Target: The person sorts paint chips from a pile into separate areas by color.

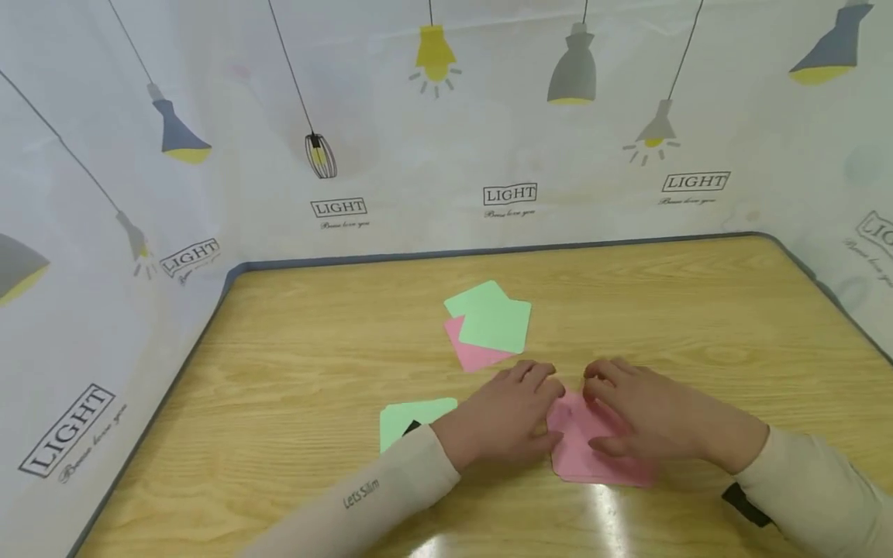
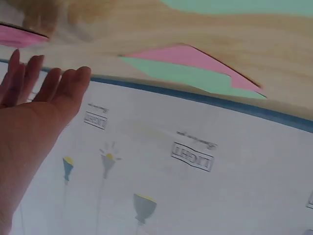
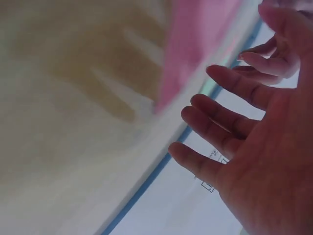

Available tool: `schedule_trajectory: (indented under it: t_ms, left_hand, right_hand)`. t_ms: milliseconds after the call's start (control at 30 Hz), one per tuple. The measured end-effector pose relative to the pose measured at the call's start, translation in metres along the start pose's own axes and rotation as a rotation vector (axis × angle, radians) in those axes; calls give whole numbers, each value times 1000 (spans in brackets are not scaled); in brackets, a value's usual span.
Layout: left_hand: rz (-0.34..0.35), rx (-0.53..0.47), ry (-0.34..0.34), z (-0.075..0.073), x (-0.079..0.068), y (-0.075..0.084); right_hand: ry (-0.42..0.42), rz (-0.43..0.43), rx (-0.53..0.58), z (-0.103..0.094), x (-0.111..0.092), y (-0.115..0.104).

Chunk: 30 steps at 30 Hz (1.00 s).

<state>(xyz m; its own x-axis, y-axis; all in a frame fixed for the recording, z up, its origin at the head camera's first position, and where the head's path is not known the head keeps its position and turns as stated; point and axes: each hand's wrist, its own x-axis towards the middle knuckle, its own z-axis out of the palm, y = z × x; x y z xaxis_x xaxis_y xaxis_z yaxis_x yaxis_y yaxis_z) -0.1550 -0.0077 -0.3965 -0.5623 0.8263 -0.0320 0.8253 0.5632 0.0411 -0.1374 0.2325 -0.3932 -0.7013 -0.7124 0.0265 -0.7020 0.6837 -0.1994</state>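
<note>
A stack of pink square paper cards [image 1: 582,453] lies on the table between the two hands. At its left edge, the left hand [image 1: 508,418] has its fingertips touching or just beside the cards, its fingers loosely bent. Over the stack's right side hovers or rests the right hand [image 1: 652,415]; whether it touches cannot be told. In the right wrist view, the right hand's fingers [image 3: 195,164] are spread with nothing between them, the pink cards [image 3: 195,44] beyond. The left hand's fingers [image 2: 73,90] also look relaxed and hold nothing in the left wrist view.
Left of the left wrist sits a stack of green cards [image 1: 405,418], partly hidden by the sleeve. Farther back, overlapping green cards [image 1: 497,322] lie on a pink card [image 1: 477,356]. The wooden table [image 1: 314,333] is bordered by a white lamp-printed curtain [image 1: 418,139].
</note>
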Motion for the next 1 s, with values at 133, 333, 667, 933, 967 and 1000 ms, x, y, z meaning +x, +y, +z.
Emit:
schedule_trajectory:
  t_ms: [133, 333, 667, 933, 967, 1000]
  left_hand:
    - [-43, -101, -5, -10, 4, -39]
    - [-207, -148, -42, -14, 12, -86]
    - [-333, -168, -110, -5, 30, -118]
    - [-333, -198, -116, -3, 38, -121]
    - [-333, -196, -119, -2, 38, -122]
    - [-335, -197, -124, -2, 38, -122]
  right_hand:
    - [14, 26, 72, -7, 25, 6]
    - [20, 63, 91, -11, 73, 12]
    - [-74, 198, 175, -5, 143, 28]
    - [-141, 228, 156, -7, 157, 33]
    - [-143, 229, 153, -7, 158, 34]
    - [-146, 232, 156, -6, 159, 35]
